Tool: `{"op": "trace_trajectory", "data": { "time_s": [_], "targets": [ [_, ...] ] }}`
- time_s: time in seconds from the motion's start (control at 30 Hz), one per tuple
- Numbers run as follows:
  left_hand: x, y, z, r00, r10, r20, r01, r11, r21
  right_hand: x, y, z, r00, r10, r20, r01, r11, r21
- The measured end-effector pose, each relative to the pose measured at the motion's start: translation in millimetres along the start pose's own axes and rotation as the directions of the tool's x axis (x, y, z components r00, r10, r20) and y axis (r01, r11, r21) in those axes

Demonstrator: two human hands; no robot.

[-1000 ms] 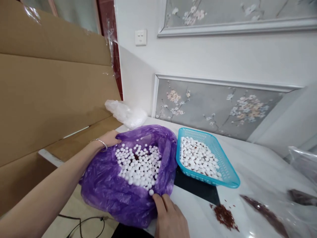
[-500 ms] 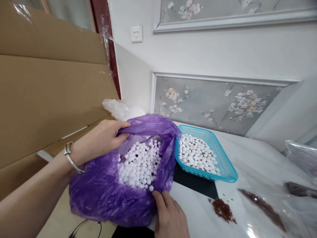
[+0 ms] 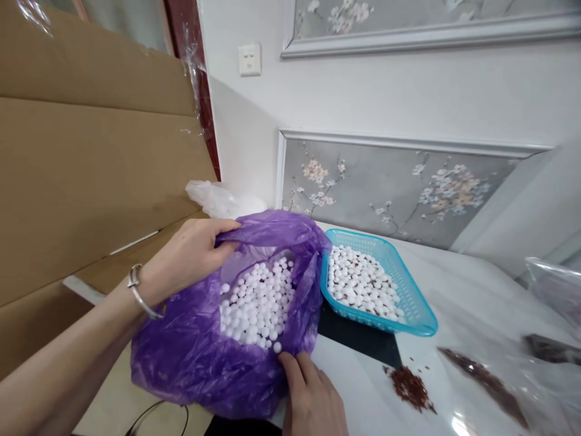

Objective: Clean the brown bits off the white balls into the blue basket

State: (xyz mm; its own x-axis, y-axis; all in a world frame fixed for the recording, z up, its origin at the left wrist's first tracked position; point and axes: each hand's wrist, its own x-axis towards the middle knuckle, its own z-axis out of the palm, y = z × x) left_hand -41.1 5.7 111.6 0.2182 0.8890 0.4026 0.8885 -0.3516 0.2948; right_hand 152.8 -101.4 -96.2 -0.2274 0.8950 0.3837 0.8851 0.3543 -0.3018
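Note:
A purple plastic bag [image 3: 195, 357] lies with its mouth spread, and many small white balls [image 3: 258, 306] fill the opening. My left hand [image 3: 195, 251], with a silver bangle at the wrist, pinches the bag's upper left rim between thumb and fingers. At the lower right rim, my right hand [image 3: 313, 393] is closed on the bag's edge, its thumb mostly hidden. One white ball [image 3: 277, 347] rests at the rim just beside the right fingertips. Right of the bag stands a blue plastic basket [image 3: 415, 309] holding white balls with reddish-brown bits among them.
A large cardboard box [image 3: 95, 175] rises on the left. On the white table [image 3: 363, 387] are a dark flat piece [image 3: 358, 339], a pile of reddish-brown bits [image 3: 412, 387] and clear plastic bags [image 3: 544, 387]. A white plastic bag [image 3: 218, 198] sits behind, near the wall.
My left hand and forearm have shifted slightly, and the white balls in the bag have rolled a little, with one now apart near the left side. Both hands keep their hold.

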Motion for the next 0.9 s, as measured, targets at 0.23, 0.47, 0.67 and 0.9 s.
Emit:
{"op": "trace_trajectory", "data": {
  "time_s": [0.23, 0.47, 0.67, 0.9],
  "targets": [
    [5, -26, 11.7, 0.991, -0.011, 0.133, -0.002, 0.996, 0.094, 0, -1, -1, 1.0, 0.002, -0.005, -0.002, 1.0, -0.012],
    [5, -36, 11.5, 0.985, -0.009, 0.173, 0.027, 0.995, -0.101, 0, -1, 0, 1.0, 0.01, 0.002, -0.011, 1.0, 0.013],
    [3, -39, 8.8, 0.978, -0.005, 0.209, 0.042, 0.984, -0.171, -1, -2, -1, 1.0, 0.008, -0.025, -0.007, 1.0, 0.02],
    [-4, -48, 20.1, 0.999, 0.005, 0.047, -0.015, 0.976, 0.217, -5, -5, -2, 0.998, 0.029, -0.056, -0.029, 0.999, 0.013]
  ]
}}
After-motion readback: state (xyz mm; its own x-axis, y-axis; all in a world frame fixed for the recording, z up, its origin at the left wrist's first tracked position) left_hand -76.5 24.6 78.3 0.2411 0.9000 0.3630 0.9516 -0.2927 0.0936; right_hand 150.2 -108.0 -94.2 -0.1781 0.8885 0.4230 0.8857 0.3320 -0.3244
